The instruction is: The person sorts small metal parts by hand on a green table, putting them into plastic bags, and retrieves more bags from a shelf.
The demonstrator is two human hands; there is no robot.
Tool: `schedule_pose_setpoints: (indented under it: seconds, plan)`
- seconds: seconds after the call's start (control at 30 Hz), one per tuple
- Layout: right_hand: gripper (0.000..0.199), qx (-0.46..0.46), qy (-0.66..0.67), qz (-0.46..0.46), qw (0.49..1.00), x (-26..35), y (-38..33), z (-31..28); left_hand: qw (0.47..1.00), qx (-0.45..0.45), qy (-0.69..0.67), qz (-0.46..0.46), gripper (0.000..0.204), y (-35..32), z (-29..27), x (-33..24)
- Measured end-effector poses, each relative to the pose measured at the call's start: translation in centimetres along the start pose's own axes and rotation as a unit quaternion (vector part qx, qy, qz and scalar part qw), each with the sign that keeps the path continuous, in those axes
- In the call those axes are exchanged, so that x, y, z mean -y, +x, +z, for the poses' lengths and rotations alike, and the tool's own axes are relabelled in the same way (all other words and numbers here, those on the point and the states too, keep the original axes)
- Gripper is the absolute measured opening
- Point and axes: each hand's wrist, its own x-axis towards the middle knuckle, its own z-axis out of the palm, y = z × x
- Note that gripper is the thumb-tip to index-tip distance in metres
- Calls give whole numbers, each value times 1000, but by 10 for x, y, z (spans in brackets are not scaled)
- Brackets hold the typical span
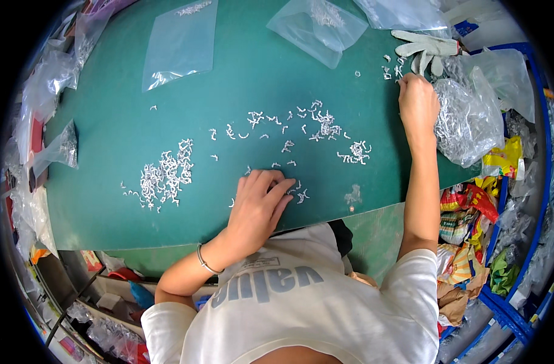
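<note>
Small white curved pieces lie loose over the green tabletop (107, 133). Near the front edge, my left hand (256, 206) is palm down with bent fingers drawn together among a few of these pieces (302, 195). Whatever its fingertips hold is hidden beneath them. Farther off to the right, my right hand (419, 103) is closed, its fingertips down by a little cluster of pieces (398, 70) below a work glove (424, 47). What sits in its fingers, if anything, cannot be made out. A dense pile of pieces (168, 173) spreads to the left of my left hand.
Clear bags holding small pieces (180, 48) (319, 27) lie at the far side. A bulging bag (465, 121) stands at the right edge. Smaller heaps (325, 125) (357, 151) dot the middle. Blue shelving (532, 255) with colourful packets is at right; plastic bags (52, 73) crowd the left.
</note>
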Motion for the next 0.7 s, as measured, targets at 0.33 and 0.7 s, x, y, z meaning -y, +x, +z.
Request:
schedule_pose_setpoints:
  seconds: [0.33,0.7]
  plan:
    - [12,97,211,-8,973,15,-39,-41,1000,-22,-1,-3,32,-3,-2,5]
    - [30,176,415,-142,881,86,-140,-66,994,-69,42,-70,32,-19,-15,4]
